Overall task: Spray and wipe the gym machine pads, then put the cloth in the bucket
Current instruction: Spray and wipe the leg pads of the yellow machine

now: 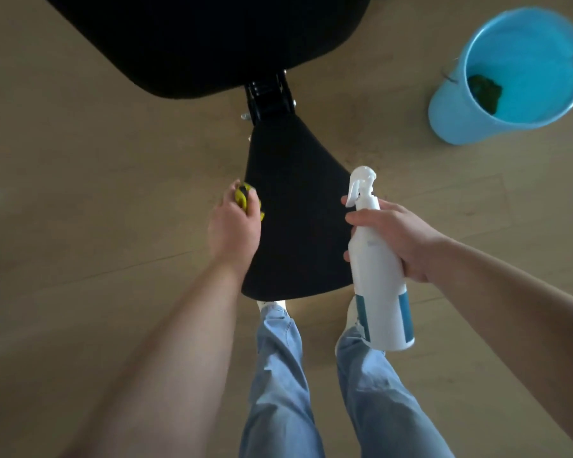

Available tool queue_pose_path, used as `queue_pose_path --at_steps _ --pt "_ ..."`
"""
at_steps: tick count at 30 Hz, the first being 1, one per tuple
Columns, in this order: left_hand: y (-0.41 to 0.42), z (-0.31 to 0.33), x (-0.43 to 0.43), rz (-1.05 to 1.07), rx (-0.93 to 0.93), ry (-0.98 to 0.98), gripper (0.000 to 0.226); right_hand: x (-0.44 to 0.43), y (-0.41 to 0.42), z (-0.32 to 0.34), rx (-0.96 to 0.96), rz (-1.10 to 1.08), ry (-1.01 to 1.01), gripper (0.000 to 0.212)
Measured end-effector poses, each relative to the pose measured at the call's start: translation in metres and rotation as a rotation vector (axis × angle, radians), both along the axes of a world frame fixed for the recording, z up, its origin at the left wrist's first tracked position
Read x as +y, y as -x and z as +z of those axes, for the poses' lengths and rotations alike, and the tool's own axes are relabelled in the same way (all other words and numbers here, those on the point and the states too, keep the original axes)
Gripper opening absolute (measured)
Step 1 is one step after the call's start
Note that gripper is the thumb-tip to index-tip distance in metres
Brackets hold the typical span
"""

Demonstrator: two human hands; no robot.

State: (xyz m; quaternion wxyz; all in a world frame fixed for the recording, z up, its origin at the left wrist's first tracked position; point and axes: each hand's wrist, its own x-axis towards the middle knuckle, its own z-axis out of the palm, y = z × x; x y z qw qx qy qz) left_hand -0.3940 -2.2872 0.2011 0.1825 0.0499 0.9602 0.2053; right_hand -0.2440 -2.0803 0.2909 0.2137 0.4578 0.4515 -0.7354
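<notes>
So the floor (113, 160) is light wood-look planks, seams running pretty much across the shot. A blue bucket (445, 114) stands on it at the upper right, well away from everything else. Closer in, a pair of white shoes (272, 305) is planted on the planks, mostly hidden under jeans.

- Gym or home workout room; can't tell which.
- Black seat pad (295, 209) and larger back pad (196, 38), joined by a black metal bracket (268, 97): exercise bench.
- Light wood-plank floor (80, 143), blue bucket (450, 117) standing on it.
</notes>
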Motion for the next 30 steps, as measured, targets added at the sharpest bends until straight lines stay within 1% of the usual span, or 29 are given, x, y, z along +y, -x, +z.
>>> queue_pose_path --at_steps 2,5,7,9,12,14,16,17,19,23,25,27,29,30 --pt "-0.029 0.01 -0.029 0.051 -0.026 -0.017 0.041 -0.001 0.0 0.004 -0.008 0.018 0.008 0.027" --pt "-0.049 0.02 -0.045 0.139 -0.15 -0.01 0.032 -0.003 0.001 0.005 -0.011 0.03 0.016 0.02" --pt "-0.032 0.019 -0.035 0.165 -0.173 0.045 0.04 -0.005 0.005 0.001 -0.016 0.027 0.024 0.016" --pt "-0.003 0.014 -0.013 0.127 -0.158 0.115 0.049 -0.006 0.01 -0.003 -0.016 0.021 0.032 0.016" --pt "0.041 0.001 0.033 0.053 -0.122 0.159 0.063 -0.009 0.018 -0.012 -0.016 -0.012 0.038 0.021" --pt "0.058 -0.011 0.061 0.06 -0.067 0.135 0.059 -0.011 0.022 -0.019 -0.011 -0.024 0.047 0.024" --pt "0.064 -0.021 0.075 0.036 0.022 0.102 0.051 -0.01 0.029 -0.023 0.001 -0.036 0.058 0.021" --pt "0.065 -0.023 0.079 0.004 0.072 0.087 0.049 -0.009 0.032 -0.025 0.01 -0.054 0.067 0.019" --pt "0.069 -0.028 0.084 -0.05 0.158 0.06 0.047 -0.007 0.036 -0.031 0.044 -0.137 0.106 0.022" --pt "0.093 -0.037 0.103 -0.175 0.224 0.001 0.041 -0.002 0.038 -0.04 0.127 -0.27 0.138 0.029" --pt "0.102 -0.038 0.111 -0.317 0.268 0.047 0.037 -0.001 0.036 -0.043 0.146 -0.312 0.134 0.034" --pt "0.107 -0.038 0.124 -0.45 0.328 0.122 0.038 0.001 0.033 -0.044 0.157 -0.366 0.15 0.042" --pt "0.106 -0.034 0.147 -0.57 0.35 0.17 0.043 0.003 0.029 -0.046 0.163 -0.395 0.145 0.043" --pt "0.101 -0.031 0.158 -0.669 0.341 0.185 0.044 0.005 0.026 -0.045 0.164 -0.403 0.134 0.042"
